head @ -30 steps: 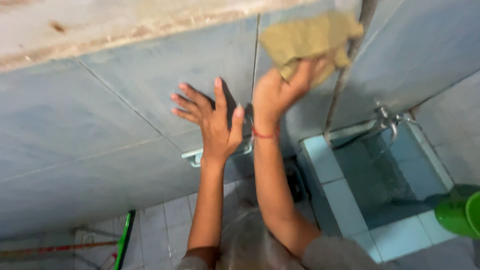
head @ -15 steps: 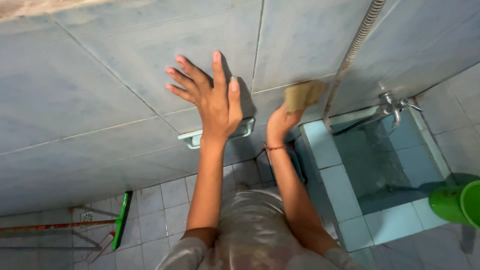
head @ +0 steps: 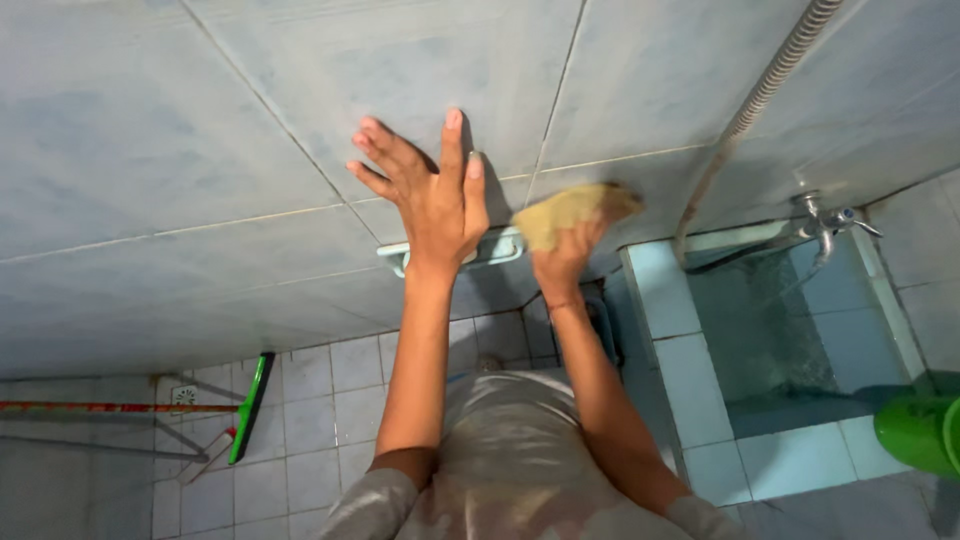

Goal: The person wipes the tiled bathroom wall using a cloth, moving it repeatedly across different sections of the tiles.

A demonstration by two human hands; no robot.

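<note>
Yellow-brown cloth pressed against pale blue wall tiles, gripped in the right hand, just above the right end of a small wall-mounted rack. Left hand flat on the tiles beside it, fingers spread wide, holding nothing. To the right, a metal shower hose, a tap over a tiled water basin, a green bucket. Lower left, a green-headed squeegee on the tiled floor.
</note>
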